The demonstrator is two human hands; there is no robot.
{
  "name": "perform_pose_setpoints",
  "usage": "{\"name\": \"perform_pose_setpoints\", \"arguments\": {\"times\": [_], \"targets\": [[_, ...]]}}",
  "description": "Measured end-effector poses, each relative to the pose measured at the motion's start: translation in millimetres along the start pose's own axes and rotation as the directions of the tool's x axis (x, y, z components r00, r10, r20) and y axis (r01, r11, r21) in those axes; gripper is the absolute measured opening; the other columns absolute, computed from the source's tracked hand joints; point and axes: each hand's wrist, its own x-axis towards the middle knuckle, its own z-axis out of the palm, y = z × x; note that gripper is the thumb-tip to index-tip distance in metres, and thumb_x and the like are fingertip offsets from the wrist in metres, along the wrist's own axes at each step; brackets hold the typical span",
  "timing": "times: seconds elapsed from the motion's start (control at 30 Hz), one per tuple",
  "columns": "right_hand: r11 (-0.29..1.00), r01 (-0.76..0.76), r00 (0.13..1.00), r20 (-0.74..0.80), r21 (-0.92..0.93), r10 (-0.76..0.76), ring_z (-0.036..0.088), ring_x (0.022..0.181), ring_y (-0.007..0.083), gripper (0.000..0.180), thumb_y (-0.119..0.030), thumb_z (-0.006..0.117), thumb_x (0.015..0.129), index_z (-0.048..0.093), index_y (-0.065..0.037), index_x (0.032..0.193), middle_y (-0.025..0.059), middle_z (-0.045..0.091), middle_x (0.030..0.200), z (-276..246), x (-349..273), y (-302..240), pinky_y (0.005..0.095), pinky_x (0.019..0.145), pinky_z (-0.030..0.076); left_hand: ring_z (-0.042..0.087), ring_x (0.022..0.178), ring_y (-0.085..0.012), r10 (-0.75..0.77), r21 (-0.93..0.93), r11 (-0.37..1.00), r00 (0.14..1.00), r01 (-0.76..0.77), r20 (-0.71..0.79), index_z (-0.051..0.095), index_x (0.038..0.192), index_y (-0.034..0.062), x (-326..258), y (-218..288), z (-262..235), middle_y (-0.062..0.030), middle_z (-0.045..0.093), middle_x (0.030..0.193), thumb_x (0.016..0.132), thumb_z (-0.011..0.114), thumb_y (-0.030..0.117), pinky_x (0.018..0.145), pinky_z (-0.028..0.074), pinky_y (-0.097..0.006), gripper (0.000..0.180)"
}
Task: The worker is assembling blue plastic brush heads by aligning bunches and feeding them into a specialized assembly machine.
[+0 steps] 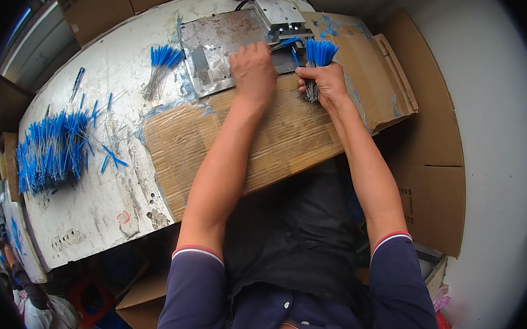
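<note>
Left of the metal plate (224, 32) lie a heap of blue-tipped wires (50, 149) and a small bunch (166, 56), over the plate the left hand (253, 69) curls, its pinch hidden, and right of the plate the right hand (327, 83) grips a wire bundle (321, 53).

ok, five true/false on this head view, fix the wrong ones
1. The right hand holds a bundle of blue-tipped wires. True.
2. The left hand rests on the largest pile of blue-tipped wires. False: the hand is over the metal plate; the pile lies well to its left.
3. Brown cardboard lies beneath the forearms. True.
4. The person's shirt sleeves reach the wrists. False: they are short, leaving both forearms bare.
5. A smaller bunch of blue-tipped wires lies left of the left hand. True.
</note>
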Motion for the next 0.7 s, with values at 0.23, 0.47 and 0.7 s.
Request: {"name": "perform_pose_setpoints", "arguments": {"times": [0.23,0.47,0.7], "targets": [[0.998,0.01,0.995,-0.095,-0.055,-0.016,0.066,0.052,0.0193,0.014,0.004,0.078,0.081,0.064,0.003,0.078,0.013,0.066,0.067,12,18,-1,0.0311,0.046,0.056,0.065,0.082,-0.0329,-0.198,-0.039,0.98,0.98,0.198,-0.015,0.065,0.098,0.0089,4,3,-5,-0.0133,0.07,0.082,0.097,0.062,0.019,0.079,0.043,-0.045,0.011],[0.998,0.028,0.986,-0.162,-0.057,-0.037,0.066,0.052,0.0204,0.015,0.003,0.079,0.081,0.065,0.005,0.079,0.0142,0.066,0.068,21,25,-1,0.0324,0.045,0.056,0.064,0.092,-0.034,-0.289,-0.15,0.949,0.956,0.279,-0.053,0.065,0.102,0.0084,7,0,-5,-0.0137,0.07,0.093,0.098,0.061,0.02,0.085,0.044,-0.046,0.013],[1.0,0.016,0.988,-0.156,-0.023,-0.019,0.067,0.053,0.0217,0.014,0.001,0.079,0.082,0.066,0.007,0.084,0.0157,0.068,0.072,22,21,-1,0.0328,0.046,0.058,0.061,0.101,-0.0329,-0.12,-0.135,0.987,0.949,0.084,-0.29,0.066,0.101,0.0085,8,-1,-5,-0.0117,0.069,0.103,0.094,0.065,0.017,0.089,0.043,-0.046,0.01]]}}
